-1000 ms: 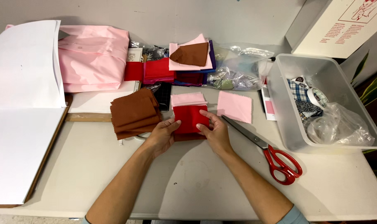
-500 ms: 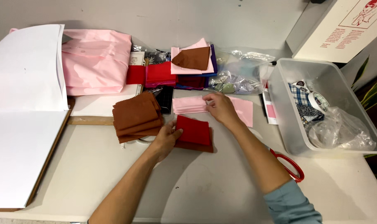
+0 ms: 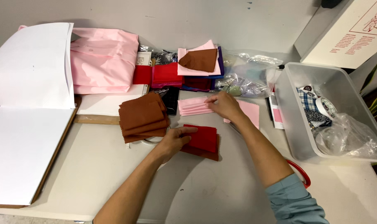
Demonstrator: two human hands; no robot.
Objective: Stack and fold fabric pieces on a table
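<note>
Right hand (image 3: 226, 105) is pinching the edge of the small stack of pale pink fabric squares (image 3: 194, 106) at frame centre. Left hand (image 3: 175, 139) is lying flat, pinning the red fabric swatch (image 3: 204, 137) just below. Advisable: lift only the top pink piece, keep red edges aligned.

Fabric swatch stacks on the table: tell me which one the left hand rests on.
The red stack nearest the person; the left hand lies on its edge. The brown stack sits untouched, and the right hand covers the pink stack.
</note>
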